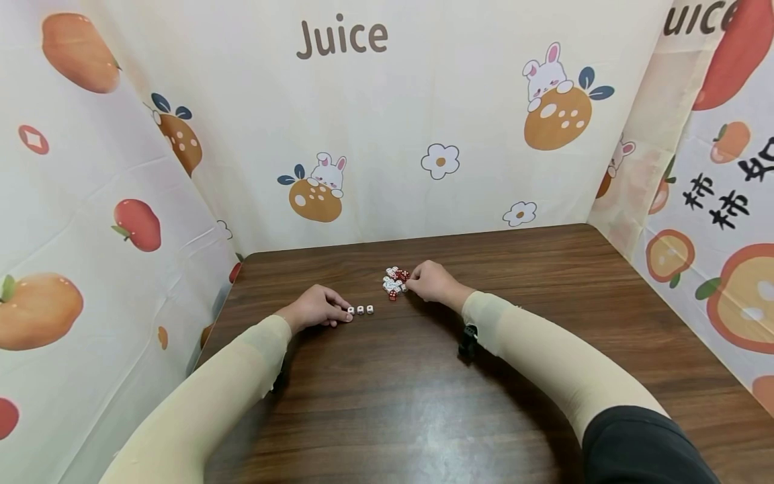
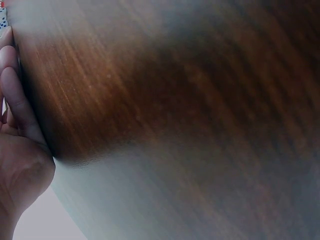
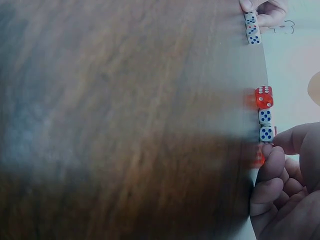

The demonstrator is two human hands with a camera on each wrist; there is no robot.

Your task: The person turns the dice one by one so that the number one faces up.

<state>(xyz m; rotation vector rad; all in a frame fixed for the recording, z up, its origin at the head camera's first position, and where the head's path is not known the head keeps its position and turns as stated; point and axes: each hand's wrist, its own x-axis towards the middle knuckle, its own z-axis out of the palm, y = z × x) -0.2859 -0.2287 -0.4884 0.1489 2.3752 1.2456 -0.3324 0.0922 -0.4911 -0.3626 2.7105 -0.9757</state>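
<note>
In head view alone, dice cluster [image 1: 393, 284] spreads; left hand [image 1: 318, 307] pinches die [image 1: 351, 310]; right hand [image 1: 433, 281], can't tell.

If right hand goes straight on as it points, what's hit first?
Dice pile, immediately ahead of the right hand. Depth is unclear, so it may already touch a die there.

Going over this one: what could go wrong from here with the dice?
The right hand is at the edge of the crowded dice cluster, so it might scatter some. The left hand touches one end of the white row, so a slip could push it crooked.
</note>
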